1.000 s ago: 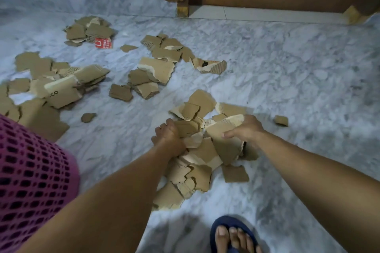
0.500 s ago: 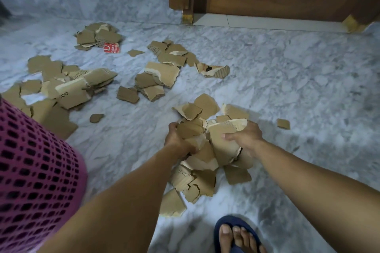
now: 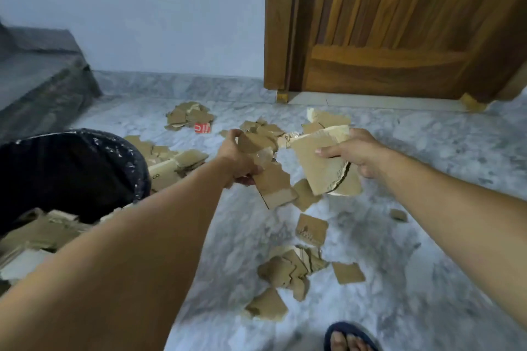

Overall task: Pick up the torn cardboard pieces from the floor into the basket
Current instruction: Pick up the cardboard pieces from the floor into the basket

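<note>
My left hand [image 3: 238,161] is shut on a bunch of torn brown cardboard pieces [image 3: 272,185], held in the air above the marble floor. My right hand [image 3: 355,155] grips a larger folded cardboard piece [image 3: 320,164] at the same height. Between the two hands a few scraps hang loose. Below them, a small heap of cardboard scraps [image 3: 291,268] lies on the floor. The basket [image 3: 85,168], lined with a black bag, stands at the left with cardboard pieces [image 3: 40,232] inside; my left forearm crosses in front of it.
More cardboard piles lie further off: one by the wall with a red scrap [image 3: 202,128] and one next to the basket [image 3: 176,162]. A wooden door [image 3: 399,23] stands behind. A grey step [image 3: 42,82] is at far left. My sandalled foot [image 3: 349,338] is at the bottom.
Both hands closed on cardboard in the floor heap and lifted it up off the floor. The view tilted up, and the basket's open top came into view at the left.
</note>
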Tool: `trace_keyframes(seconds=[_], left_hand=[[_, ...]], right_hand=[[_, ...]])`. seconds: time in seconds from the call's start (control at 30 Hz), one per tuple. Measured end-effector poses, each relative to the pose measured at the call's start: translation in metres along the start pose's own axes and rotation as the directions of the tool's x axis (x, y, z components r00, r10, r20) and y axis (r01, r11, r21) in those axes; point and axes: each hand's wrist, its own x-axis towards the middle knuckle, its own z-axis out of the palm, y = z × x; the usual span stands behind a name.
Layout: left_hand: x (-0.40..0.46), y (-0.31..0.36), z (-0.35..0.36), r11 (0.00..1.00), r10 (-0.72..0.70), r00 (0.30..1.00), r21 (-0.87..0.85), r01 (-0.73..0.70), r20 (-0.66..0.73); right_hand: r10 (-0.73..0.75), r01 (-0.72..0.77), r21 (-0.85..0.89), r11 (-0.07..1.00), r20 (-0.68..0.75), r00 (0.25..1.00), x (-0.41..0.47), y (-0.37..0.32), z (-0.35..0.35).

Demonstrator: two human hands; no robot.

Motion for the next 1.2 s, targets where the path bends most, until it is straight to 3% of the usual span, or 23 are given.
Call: trace_keyframes(seconds=[0.17, 0.33, 0.63, 0.73, 0.8, 0.9, 1.0, 1.07, 1.13, 1.2], left_hand=[[-0.045, 0.056, -0.072, 0.995, 0.098, 0.992, 0.041, -0.094, -0.083], [-0.098, 0.061, -0.163, 0.993, 0.114, 0.972, 0.058, -0.104, -0.204], [-0.179, -0.023, -0.286, 0.998, -0.039, 0.93, 0.04, 0.058, -0.365], [-0.192, -0.057, -0.295, 0.994, -0.097, 0.929, 0.014, 0.109, -0.357], [-0.196, -0.078, -0.297, 0.979, -0.128, 0.935, 0.11, 0.173, -0.331], [-0.197, -0.106, -0.298, 0.933, -0.065, 0.906, 0.295, 0.204, -0.419], [-0.198, -0.128, -0.305, 0.789, 0.216, 0.783, 0.576, 0.212, -0.583], [-0.2, -0.144, -0.308, 0.672, 0.284, 0.778, 0.695, 0.255, -0.56], [-0.202, -0.156, -0.305, 0.57, 0.268, 0.812, 0.765, 0.301, -0.519], [-0.202, -0.164, -0.302, 0.562, 0.249, 0.798, 0.753, 0.343, -0.549]], right_hand=[[-0.11, 0.113, -0.036, 0.993, 0.076, 0.991, -0.03, -0.087, 0.025], [-0.178, 0.196, -0.091, 0.976, 0.18, 0.967, -0.054, -0.153, 0.082], [-0.149, 0.234, -0.136, 0.963, 0.455, 0.878, -0.138, -0.187, 0.245], [-0.121, 0.251, -0.208, 0.946, 0.491, 0.862, -0.139, -0.165, 0.294], [-0.11, 0.278, -0.311, 0.909, 0.465, 0.878, -0.159, -0.158, 0.308], [-0.258, 0.4, -0.49, 0.774, 0.333, 0.907, -0.169, -0.145, 0.31], [-0.45, 0.45, -0.617, 0.646, 0.169, 0.877, -0.166, -0.132, 0.304], [-0.388, 0.406, -0.661, 0.631, 0.185, 0.903, -0.159, -0.119, 0.3], [-0.248, 0.349, -0.632, 0.692, 0.247, 0.937, -0.156, -0.106, 0.3], [-0.212, 0.351, -0.587, 0.729, 0.294, 0.932, -0.156, -0.097, 0.302]])
